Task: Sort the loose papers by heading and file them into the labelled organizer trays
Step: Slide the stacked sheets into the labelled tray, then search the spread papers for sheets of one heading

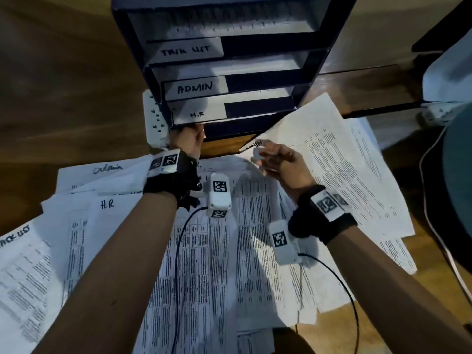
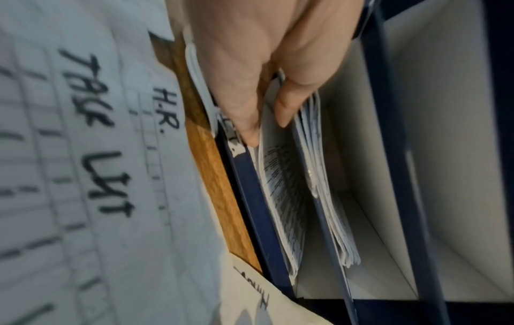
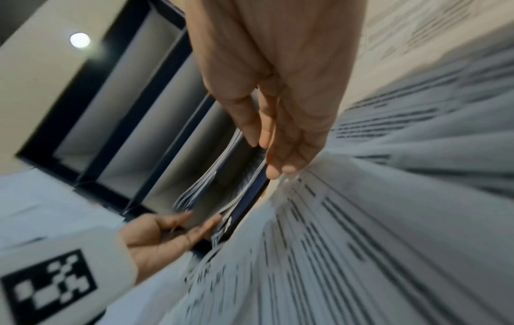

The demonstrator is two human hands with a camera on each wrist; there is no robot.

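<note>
A dark blue organizer (image 1: pixel 258 44) stands at the back with trays labelled TASK LIST, ADMIN (image 1: pixel 195 87) and H.R (image 1: pixel 198 114). My left hand (image 1: pixel 190 140) is at the front of the H.R tray. In the left wrist view, thumb and finger of that left hand (image 2: pixel 268 123) pinch the front edge of the papers in the tray (image 2: pixel 281 187). My right hand (image 1: pixel 275 159) pinches the corner of a printed sheet headed Admin (image 1: pixel 319 139), which is lifted beside the organizer's right front. The right wrist view shows the right hand (image 3: pixel 275 154) with that sheet (image 3: pixel 361 220) at its fingertips.
Loose papers cover the wooden table (image 1: pixel 63 85) in front of me, among them sheets headed H.R (image 1: pixel 107 204), Admin (image 1: pixel 107 168) and Task List (image 1: pixel 15 236). A white power strip (image 1: pixel 154 118) lies left of the organizer. A cable (image 1: pixel 429 200) runs down the right side.
</note>
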